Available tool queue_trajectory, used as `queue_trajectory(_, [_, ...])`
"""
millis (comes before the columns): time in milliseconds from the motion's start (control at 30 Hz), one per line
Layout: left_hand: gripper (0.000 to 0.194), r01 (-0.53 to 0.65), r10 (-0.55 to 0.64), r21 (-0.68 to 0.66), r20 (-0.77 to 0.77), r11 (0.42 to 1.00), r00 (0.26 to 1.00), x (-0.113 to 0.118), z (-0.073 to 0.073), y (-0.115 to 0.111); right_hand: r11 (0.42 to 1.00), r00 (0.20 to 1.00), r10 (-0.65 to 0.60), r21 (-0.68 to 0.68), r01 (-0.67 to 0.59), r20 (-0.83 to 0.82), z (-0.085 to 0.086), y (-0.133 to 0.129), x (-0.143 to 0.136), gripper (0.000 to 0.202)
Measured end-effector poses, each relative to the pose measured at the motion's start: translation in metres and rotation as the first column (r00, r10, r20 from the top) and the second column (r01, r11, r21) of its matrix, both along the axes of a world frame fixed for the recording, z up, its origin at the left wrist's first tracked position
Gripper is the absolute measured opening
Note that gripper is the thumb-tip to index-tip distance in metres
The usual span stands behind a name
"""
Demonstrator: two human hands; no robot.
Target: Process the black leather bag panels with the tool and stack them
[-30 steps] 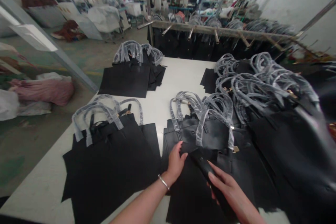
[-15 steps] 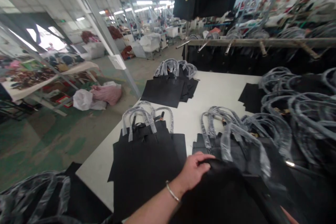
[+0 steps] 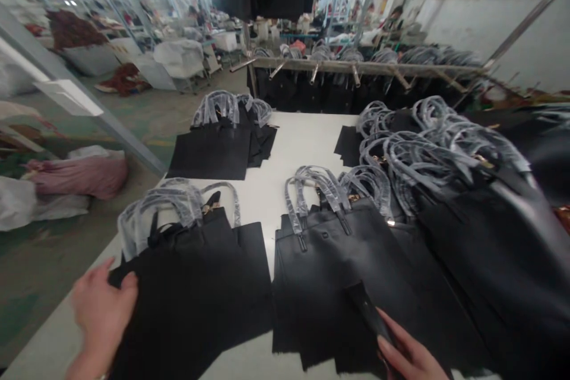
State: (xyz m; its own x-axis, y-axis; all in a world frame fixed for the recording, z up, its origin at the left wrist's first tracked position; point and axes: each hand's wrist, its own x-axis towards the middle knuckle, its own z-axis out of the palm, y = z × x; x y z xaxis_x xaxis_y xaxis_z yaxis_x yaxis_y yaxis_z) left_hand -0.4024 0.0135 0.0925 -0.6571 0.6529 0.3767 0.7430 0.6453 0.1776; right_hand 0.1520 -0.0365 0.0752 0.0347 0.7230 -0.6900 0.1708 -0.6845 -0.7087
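My left hand [image 3: 104,303] is at the upper left corner of the left stack of black bags [image 3: 191,291], its thumb and fingers pinched on the top bag's edge. Clear plastic wraps the handles of that stack. Toward the lower right, my right hand [image 3: 407,347] grips a dark strap-like piece [image 3: 369,312] above the middle stack of black bags [image 3: 329,273]. Whether this piece is a loose strap or a tool cannot be told.
Further black bags [image 3: 211,148] lie at the back left of the white table [image 3: 296,142], and a large pile [image 3: 494,231] covers the right side. Behind stands a metal rack [image 3: 369,65] with hanging bags. A slanted post [image 3: 116,133] rises at the left.
The view has swung right. My left hand has gone from the dark bag at the middle stack to the left stack. My right hand has come into fuller view, holding the dark piece.
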Motion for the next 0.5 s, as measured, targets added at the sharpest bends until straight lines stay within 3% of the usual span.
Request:
queue_trajectory(67, [0.043, 0.312, -0.317, 0.076, 0.062, 0.947, 0.946, 0.048, -0.026, 0.016, 0.999, 0.999, 0.042, 0.028, -0.042, -0.005, -0.002, 0.001, -0.001, 0.09])
queue_trajectory(133, [0.038, 0.556, -0.579, 0.164, 0.261, 0.815, 0.772, 0.12, -0.053, 0.037, 0.996, 0.997, 0.078, 0.05, -0.078, -0.007, -0.001, 0.001, -0.002, 0.085])
queue_trajectory(233, [0.036, 0.772, -0.777, 0.246, 0.442, 0.586, 0.449, 0.236, -0.083, 0.076, 0.991, 0.994, 0.094, 0.086, -0.098, 0.048, -0.004, -0.004, -0.003, 0.079])
queue_trajectory(300, [0.041, 0.832, -0.823, 0.283, 0.477, 0.477, 0.309, 0.299, -0.093, 0.105, 0.989, 0.99, 0.092, 0.102, -0.103, 0.107, -0.009, -0.012, -0.001, 0.078])
queue_trajectory(400, [0.047, 0.865, -0.823, 0.249, 0.498, 0.436, 0.271, 0.358, -0.096, 0.141, 0.989, 0.986, 0.085, 0.104, -0.101, 0.143, -0.016, -0.03, 0.007, 0.078])
queue_trajectory(500, [0.047, 0.875, -0.812, 0.174, 0.486, 0.452, 0.324, 0.386, -0.099, 0.154, 0.993, 0.987, 0.059, 0.088, -0.073, 0.15, -0.016, -0.05, 0.02, 0.073])
